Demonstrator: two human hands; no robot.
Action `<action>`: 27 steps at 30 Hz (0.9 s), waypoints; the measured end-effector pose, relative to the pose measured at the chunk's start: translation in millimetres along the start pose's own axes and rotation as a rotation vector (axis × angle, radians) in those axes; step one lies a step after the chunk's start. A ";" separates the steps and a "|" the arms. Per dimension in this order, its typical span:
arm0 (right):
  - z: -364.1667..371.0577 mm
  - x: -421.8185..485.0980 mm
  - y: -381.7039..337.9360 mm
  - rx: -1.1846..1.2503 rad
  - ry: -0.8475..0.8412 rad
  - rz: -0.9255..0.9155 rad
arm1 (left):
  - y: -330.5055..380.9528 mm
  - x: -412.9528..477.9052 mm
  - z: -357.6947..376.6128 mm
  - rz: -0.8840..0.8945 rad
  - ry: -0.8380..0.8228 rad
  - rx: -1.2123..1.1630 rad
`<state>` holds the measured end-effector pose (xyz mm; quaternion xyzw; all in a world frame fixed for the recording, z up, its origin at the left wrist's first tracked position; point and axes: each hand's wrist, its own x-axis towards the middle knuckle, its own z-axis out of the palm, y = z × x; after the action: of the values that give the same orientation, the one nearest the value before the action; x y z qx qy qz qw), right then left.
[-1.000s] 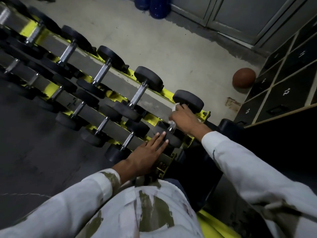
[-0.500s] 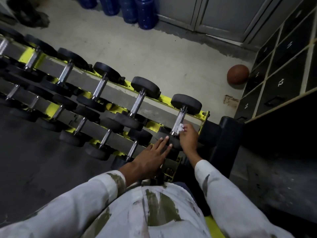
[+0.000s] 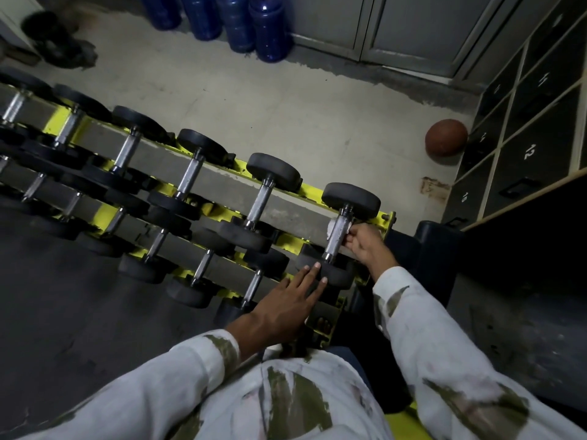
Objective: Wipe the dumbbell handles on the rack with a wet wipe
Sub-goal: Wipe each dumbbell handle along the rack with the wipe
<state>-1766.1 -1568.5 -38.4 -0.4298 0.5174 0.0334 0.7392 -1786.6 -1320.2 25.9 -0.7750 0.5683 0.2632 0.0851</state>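
White wet wipe [image 3: 333,225] wrapped around the upper part of a chrome dumbbell handle [image 3: 336,241], just below the far black weight head [image 3: 351,198]. Held there by the right hand [image 3: 365,246], fingers curled round wipe and handle from the right side. Dumbbell lying across the rails at the right-hand end of the top tier of a yellow and grey rack [image 3: 313,188]. Left hand [image 3: 286,308] flat and holding nothing, fingers straight and slightly spread, fingertips resting on the same dumbbell's near head [image 3: 340,276]. Both arms in white sleeves [image 3: 422,338] with olive patches.

More dumbbells [image 3: 262,198] in a row to the left along the top tier, with a second row on the tier below. Pale concrete floor [image 3: 286,100] beyond the rack. Brown ball [image 3: 446,138] on that floor, beside dark numbered lockers [image 3: 533,147] at the right edge. Blue bottles [image 3: 266,30] standing together by the far wall.
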 end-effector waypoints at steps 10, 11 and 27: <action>12.4 3.1 -10.3 0.436 0.058 0.047 | 1.3 0.2 -1.0 -0.010 0.001 -0.007; 11.3 4.4 -8.9 0.437 0.048 0.056 | 1.6 0.0 -1.3 -0.012 0.005 -0.007; 3.8 -28.3 42.9 -0.806 0.364 -1.108 | 0.8 8.2 1.8 -0.018 -0.005 -0.005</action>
<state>-1797.6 -1527.8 -41.4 -0.8685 0.2854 -0.2310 0.3329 -1786.0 -1326.6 20.3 -0.7796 0.5603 0.2660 0.0869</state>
